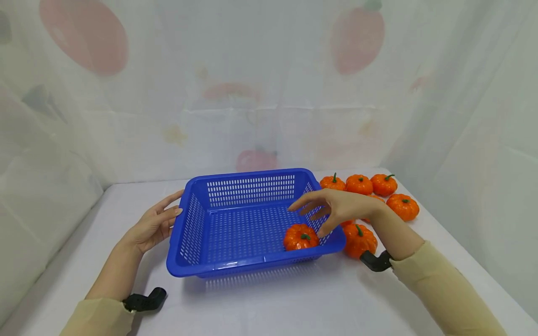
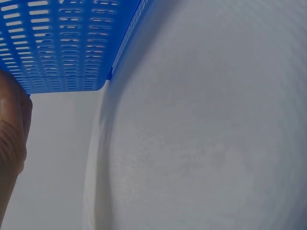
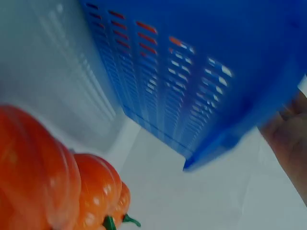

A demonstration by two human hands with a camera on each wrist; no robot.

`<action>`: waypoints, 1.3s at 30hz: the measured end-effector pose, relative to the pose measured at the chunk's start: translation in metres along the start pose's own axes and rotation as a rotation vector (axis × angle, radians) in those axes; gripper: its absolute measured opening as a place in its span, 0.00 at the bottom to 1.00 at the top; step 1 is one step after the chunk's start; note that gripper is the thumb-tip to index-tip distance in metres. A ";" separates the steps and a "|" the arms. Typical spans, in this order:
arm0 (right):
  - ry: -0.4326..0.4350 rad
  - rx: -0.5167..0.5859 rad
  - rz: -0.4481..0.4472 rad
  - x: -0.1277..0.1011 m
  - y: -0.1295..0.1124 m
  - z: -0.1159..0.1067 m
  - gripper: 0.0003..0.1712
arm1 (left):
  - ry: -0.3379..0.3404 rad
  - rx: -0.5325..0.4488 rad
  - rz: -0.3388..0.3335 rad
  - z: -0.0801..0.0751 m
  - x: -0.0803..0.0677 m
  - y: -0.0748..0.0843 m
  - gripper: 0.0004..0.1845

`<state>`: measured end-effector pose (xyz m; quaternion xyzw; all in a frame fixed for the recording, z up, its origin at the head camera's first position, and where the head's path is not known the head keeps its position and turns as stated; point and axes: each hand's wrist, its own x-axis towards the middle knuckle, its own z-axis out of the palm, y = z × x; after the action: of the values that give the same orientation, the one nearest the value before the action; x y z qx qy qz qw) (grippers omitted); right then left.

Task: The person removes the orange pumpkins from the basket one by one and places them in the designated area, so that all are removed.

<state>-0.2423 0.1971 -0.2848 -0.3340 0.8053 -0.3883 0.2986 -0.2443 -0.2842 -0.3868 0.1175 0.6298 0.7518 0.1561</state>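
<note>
A blue rectangular plastic basket [image 1: 256,266] with slotted walls stands on the table. My left hand [image 1: 153,226] holds its left rim, the thumb against the rim and the other fingertips partly hidden by it. Inside the basket, at the near right corner, sits a small orange pumpkin [image 1: 296,237] with a green stem. My right hand [image 1: 344,205] is over the right wall, fingers spread and gently bent, the thumb close beside that pumpkin. Nothing is held between those fingers. In the right wrist view, part of the hand [image 3: 290,139] appears beyond the basket wall [image 3: 168,91].
Several more orange pumpkins lie on the table to the right of the basket, among them a near one [image 1: 357,242] and a far right one [image 1: 402,207]. A white table [image 1: 260,308] meets pale printed curtains [image 1: 252,56] at the back and sides.
</note>
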 end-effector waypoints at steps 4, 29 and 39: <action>-0.044 -0.011 0.001 0.011 0.002 0.005 0.41 | -0.007 0.000 0.001 -0.001 0.000 -0.001 0.36; -0.138 -0.193 0.126 0.048 0.021 0.032 0.41 | -0.004 0.005 -0.001 0.000 0.001 -0.002 0.35; -0.067 -0.325 0.246 0.050 0.019 0.040 0.38 | -0.015 0.009 0.007 0.001 0.003 -0.001 0.35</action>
<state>-0.2482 0.1505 -0.3323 -0.2896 0.8818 -0.2024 0.3126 -0.2463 -0.2826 -0.3877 0.1260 0.6316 0.7486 0.1576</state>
